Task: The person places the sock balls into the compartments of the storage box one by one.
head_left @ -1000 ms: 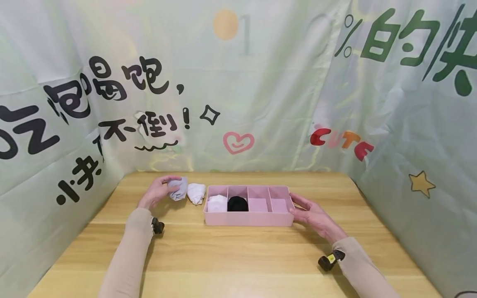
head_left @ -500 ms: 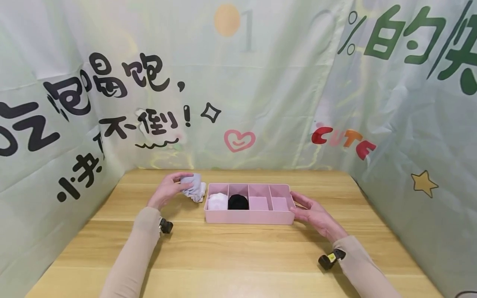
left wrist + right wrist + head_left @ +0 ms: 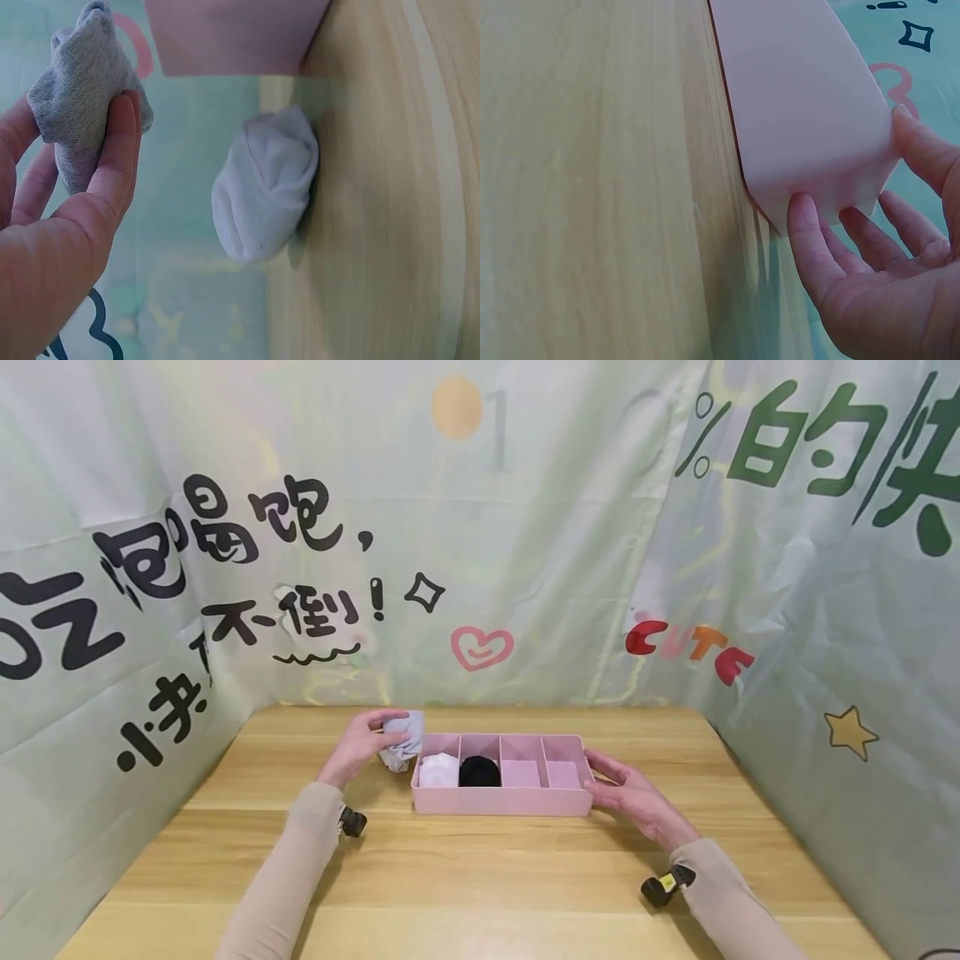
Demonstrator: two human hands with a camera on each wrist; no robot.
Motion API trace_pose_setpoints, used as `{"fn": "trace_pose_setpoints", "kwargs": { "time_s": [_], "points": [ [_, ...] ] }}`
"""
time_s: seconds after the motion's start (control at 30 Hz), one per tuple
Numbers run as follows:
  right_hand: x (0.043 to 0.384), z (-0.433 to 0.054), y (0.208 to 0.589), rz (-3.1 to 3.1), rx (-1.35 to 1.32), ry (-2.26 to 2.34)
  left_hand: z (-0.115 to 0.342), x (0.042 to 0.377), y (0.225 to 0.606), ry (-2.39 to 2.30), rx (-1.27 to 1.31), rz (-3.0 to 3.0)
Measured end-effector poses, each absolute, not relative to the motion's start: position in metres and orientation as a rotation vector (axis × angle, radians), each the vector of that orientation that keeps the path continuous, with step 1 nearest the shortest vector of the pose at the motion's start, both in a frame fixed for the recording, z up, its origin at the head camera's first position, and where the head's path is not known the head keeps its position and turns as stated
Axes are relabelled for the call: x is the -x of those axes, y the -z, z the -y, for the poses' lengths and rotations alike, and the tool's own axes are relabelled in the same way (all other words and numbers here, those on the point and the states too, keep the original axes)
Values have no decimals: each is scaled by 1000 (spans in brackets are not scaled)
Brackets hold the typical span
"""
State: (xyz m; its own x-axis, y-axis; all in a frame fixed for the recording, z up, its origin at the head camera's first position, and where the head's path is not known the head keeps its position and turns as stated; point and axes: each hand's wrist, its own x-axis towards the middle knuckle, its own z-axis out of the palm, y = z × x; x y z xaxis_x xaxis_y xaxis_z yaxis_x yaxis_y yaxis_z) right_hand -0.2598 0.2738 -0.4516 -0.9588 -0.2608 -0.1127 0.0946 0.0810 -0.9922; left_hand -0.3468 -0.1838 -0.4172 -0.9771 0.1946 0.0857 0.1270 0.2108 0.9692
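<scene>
My left hand point(image 3: 358, 745) pinches a balled grey sock point(image 3: 405, 735) between thumb and fingers, raised beside the left end of a pink divided box point(image 3: 502, 801). In the left wrist view the grey sock point(image 3: 86, 97) is held off the table. Below it lies a rolled white sock point(image 3: 262, 184), mostly hidden behind the grey one in the head view. Against the box's right end, my right hand point(image 3: 637, 797) rests its spread fingertips, with the thumb at the front corner. A white bundle point(image 3: 438, 770) fills the leftmost compartment and a black one point(image 3: 479, 771) sits beside it.
The two right compartments point(image 3: 520, 772) of the box show bare pink floors. The wooden table point(image 3: 480, 877) stretches in front of it, and a printed cloth point(image 3: 555, 568) hangs close behind the table's back edge.
My left hand has carried the grey sock rightward, past the white sock and up to the box's left end. The right hand and the box have stayed in place.
</scene>
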Motion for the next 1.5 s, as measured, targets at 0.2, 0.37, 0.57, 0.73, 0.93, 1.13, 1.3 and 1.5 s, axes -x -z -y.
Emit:
{"fn": "trace_pose_setpoints", "kwargs": {
  "time_s": [0.2, 0.37, 0.57, 0.73, 0.93, 1.13, 1.3, 1.5],
  "points": [
    [260, -273, 452, -2104, 154, 1963, 168, 349, 413, -1961, -360, -2336],
    [261, -273, 451, -2096, 175, 1964, 154, 346, 411, -1898, -388, -2394],
    [261, -272, 451, -2091, 182, 1958, 139, 344, 413, -1930, -396, -2417],
    [262, -273, 452, -2095, 180, 1956, 128, 343, 414, -1996, -430, -2347],
    [261, -273, 452, -2098, 174, 1957, 115, 337, 414, -2018, -437, -2323],
    [259, -273, 451, -2094, 191, 1951, 104, 334, 416, -2040, -507, -2273],
    [258, -273, 450, -2078, 196, 1962, 95, 334, 420, -2028, -534, -2249],
    [259, -274, 451, -2074, 173, 1972, 82, 328, 417, -1966, -563, -2290]
  ]
}}
